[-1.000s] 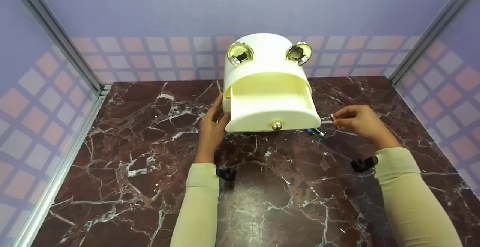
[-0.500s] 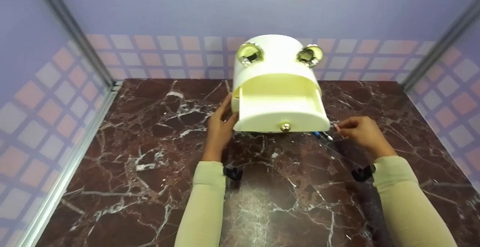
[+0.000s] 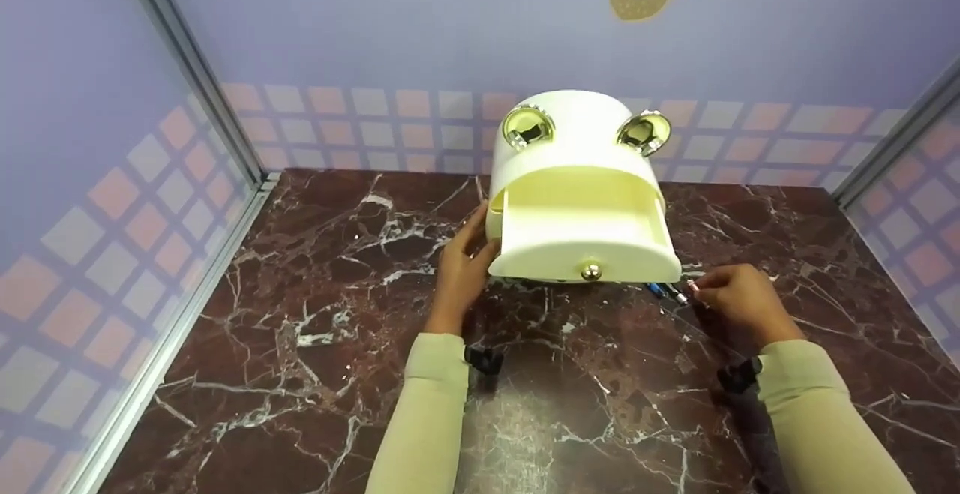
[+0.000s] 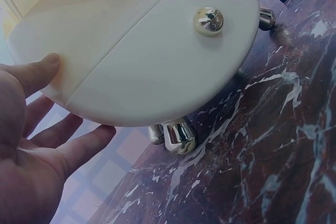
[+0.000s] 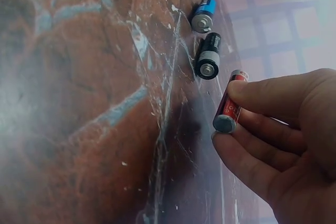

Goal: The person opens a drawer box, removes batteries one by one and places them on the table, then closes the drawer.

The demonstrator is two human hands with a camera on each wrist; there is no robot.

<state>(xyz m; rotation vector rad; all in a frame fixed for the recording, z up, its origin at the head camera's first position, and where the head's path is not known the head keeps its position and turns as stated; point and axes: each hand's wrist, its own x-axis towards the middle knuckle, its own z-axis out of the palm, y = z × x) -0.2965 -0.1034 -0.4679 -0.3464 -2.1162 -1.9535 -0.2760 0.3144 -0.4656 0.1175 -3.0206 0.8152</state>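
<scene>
A cream-white box [image 3: 574,115] with a rounded top and two gold-rimmed round ears stands on the marble-patterned table, its drawer [image 3: 540,261] pulled out. My left hand [image 3: 461,273] rests against the box's left side, thumb near the drawer's edge; in the left wrist view its fingers are spread and extended by the rounded front. To the right of the box, my right hand [image 3: 739,299] pinches a small red battery [image 5: 229,106] between thumb and fingertips, low over the table. A black battery [image 5: 209,56] and a blue battery [image 5: 203,14] lie beside it in the right wrist view.
Shiny metal feet [image 4: 178,136] raise the box off the table, and a round gold knob [image 4: 209,21] sticks out from the drawer front. Behind the box is a purple wall [image 3: 487,37] with a pink-and-white check band. Side panels with metal frames border the table.
The head view has shifted, so everything appears farther right and lower. My right hand with the red battery has come down and closer to the other batteries. My left hand stays at the box.
</scene>
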